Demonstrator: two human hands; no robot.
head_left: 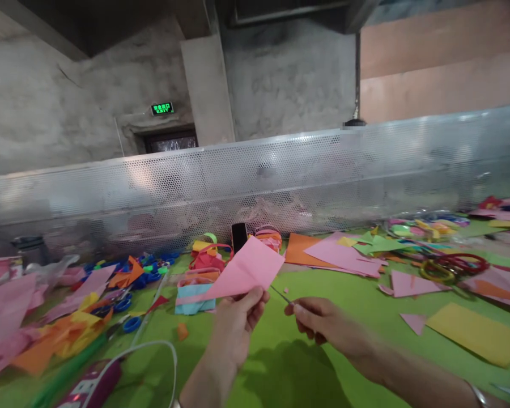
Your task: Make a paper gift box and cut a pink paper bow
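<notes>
My left hand point(238, 323) is raised above the green tabletop point(280, 362), thumb and fingers pinched on the lower edge of a folded pink paper sheet point(242, 272). The sheet sticks up and to the left of the hand. My right hand point(323, 323) is closed just to the right of it, holding a thin dark pointed tool point(280, 294) whose tip reaches toward the pink sheet's right edge. What the tool is I cannot make out; motion blurs it.
Coloured paper sheets and scraps cover the table: pink and orange ones point(340, 255) at the back, a yellow sheet point(476, 334) at right. Red scissors point(459, 265) lie right, a dark phone point(239, 236) stands behind, a white cable point(153, 351) loops left. A perforated metal screen point(255, 181) bounds the far edge.
</notes>
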